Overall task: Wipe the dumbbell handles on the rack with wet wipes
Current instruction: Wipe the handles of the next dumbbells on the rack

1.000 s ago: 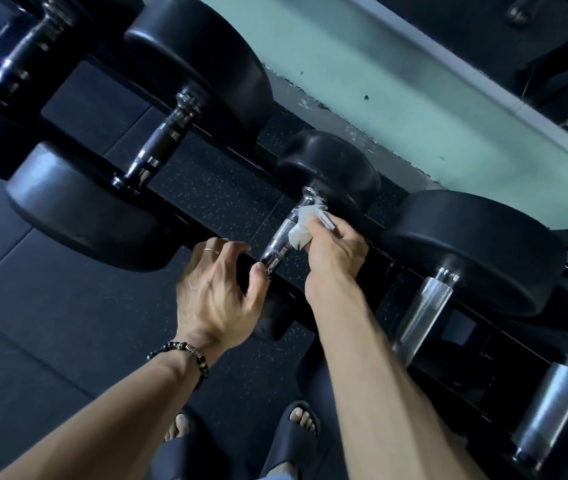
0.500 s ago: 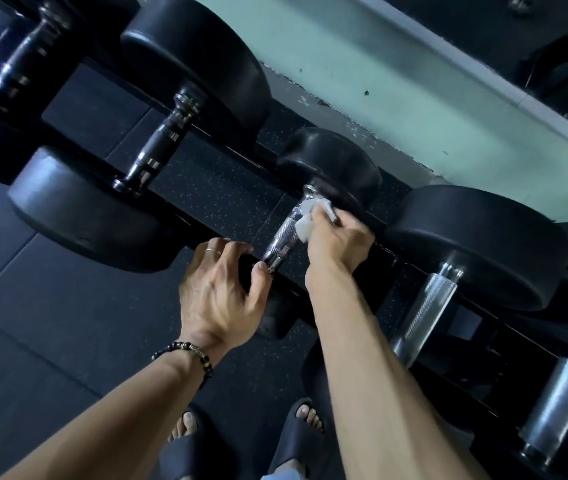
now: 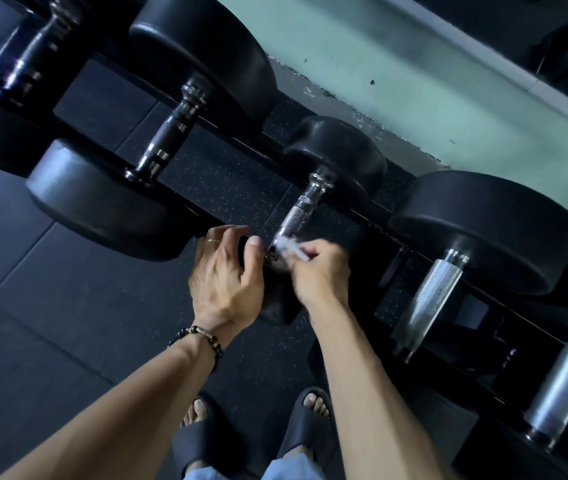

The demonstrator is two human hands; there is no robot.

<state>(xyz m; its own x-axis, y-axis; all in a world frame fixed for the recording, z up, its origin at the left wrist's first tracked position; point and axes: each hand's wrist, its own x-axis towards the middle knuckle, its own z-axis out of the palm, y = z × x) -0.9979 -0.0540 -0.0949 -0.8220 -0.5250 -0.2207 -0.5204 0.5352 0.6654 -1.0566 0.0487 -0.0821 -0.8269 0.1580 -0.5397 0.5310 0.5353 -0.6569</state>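
Left hand [image 3: 224, 282]: curled over the near head of the small dumbbell, thumb tip just beside the near end of its handle; a ring on one finger, a beaded bracelet [image 3: 203, 336] at the wrist; most of that near head is hidden beneath it.
Right hand [image 3: 317, 271]: fingers closed around a wet wipe, pressing it to the near end of the small dumbbell's handle.
Wet wipe [image 3: 287, 247]: one, white, crumpled, blurred; mostly covered by the right hand's fingers.
Small dumbbell handle [image 3: 297, 216]: knurled chrome, bare from the wipe up to the far black head [image 3: 334, 157]; this is the landmark for what follows.
Dumbbells counted: five on the rack [image 3: 230, 142]; two to the left of the small dumbbell, two to its right.
Left of it: the farthest is cut off by the top-left corner; the nearer one has large black heads and a dark handle [image 3: 171, 133].
Right of it: a thick chrome handle [image 3: 428, 299] under a large black head, then another chrome handle [image 3: 563, 386] whose heads are cut off by the edge.
Writing: none readable on any head or handle.
Below it: dark speckled rubber floor [image 3: 50, 306]; two feet in dark slides [image 3: 251, 434], toes showing.
Behind it: pale green wall [image 3: 397, 81], scuffed along its base.
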